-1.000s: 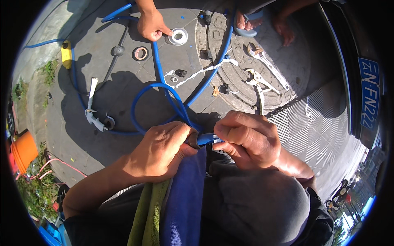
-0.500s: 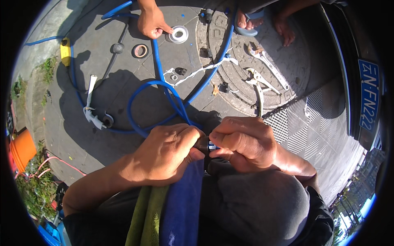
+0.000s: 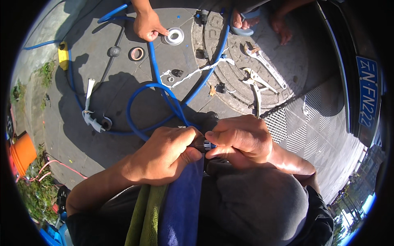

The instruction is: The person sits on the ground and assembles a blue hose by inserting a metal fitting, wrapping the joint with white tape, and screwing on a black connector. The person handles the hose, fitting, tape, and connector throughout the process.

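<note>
The person's right hand (image 3: pixel 242 141), pinched around a blue tube end (image 3: pixel 213 146), had closed in on the left hand (image 3: pixel 164 153), clasped around a dark cylindrical fitting (image 3: pixel 198 144), bringing a white slotted ring (image 3: pixel 207 145) between them against that fitting, apparently joining the parts more closely.

The hose (image 3: pixel 154 64) is blue, the cloths (image 3: pixel 180 209) olive-green and violet, the flooring (image 3: pixel 304 126) striped grey-and-white.

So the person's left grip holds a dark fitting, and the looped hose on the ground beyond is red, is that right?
Not quite: the looped hose is blue, not red, as the head view shows. The person's left grip does hold a dark fitting, and the hose does lie on the ground beyond.
</note>
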Demonstrator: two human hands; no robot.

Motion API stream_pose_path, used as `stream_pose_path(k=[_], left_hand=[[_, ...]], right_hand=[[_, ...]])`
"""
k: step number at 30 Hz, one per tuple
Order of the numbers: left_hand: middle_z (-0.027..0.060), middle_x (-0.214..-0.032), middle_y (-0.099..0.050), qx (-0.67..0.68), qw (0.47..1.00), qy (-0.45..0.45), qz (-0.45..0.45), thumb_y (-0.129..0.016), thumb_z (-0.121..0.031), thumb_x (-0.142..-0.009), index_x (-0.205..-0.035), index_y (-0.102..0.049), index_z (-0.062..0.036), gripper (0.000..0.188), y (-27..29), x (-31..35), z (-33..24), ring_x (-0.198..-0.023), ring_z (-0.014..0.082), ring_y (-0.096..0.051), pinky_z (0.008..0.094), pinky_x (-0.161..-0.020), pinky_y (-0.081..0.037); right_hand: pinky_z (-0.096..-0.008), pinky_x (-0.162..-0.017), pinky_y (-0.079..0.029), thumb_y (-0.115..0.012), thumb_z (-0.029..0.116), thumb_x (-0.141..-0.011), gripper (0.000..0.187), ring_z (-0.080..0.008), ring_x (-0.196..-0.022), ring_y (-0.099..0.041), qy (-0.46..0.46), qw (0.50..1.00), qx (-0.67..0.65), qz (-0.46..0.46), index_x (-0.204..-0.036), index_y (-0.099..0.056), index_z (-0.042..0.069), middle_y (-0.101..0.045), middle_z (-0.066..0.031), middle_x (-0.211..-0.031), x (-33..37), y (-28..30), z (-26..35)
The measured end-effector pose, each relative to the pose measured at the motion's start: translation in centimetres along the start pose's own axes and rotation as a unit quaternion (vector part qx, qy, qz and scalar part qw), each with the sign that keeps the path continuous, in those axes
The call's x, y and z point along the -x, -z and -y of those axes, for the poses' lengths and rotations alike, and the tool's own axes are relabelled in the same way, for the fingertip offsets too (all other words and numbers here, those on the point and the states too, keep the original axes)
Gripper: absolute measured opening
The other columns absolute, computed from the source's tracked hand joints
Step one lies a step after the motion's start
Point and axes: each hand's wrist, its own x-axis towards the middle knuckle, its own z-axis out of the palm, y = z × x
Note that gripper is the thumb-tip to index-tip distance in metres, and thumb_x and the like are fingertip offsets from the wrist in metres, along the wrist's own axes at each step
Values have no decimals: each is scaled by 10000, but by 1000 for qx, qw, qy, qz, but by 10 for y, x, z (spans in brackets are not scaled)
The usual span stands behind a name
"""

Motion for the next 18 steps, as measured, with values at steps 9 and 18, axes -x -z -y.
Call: stream_pose_path(k=[9, 18], left_hand=[[137, -807, -627, 128, 981, 143, -13, -661, -271, -1056, -1030, -609, 18, 295, 2, 7, 15, -715, 241, -581, 379, -681, -488], [-2, -811, -597, 222, 959, 173, -1, -657, -343, -1066, -1055, -686, 2, 347, 5, 13, 6, -755, 81, -511, 291, -673, -444]], right_hand=[[-392, -628, -571, -889, 103, -824, 441, -296, -755, -718, -72, 996, 27, 41, -1186, -677, -32, -699, -139, -908, 0, -2, -5], [-394, -666, -580, -888, 105, -814, 443, -293, -796, -732, -64, 994, -43, 77, -1202, -687, 30, -703, -112, -941, -15, 0, -13]])
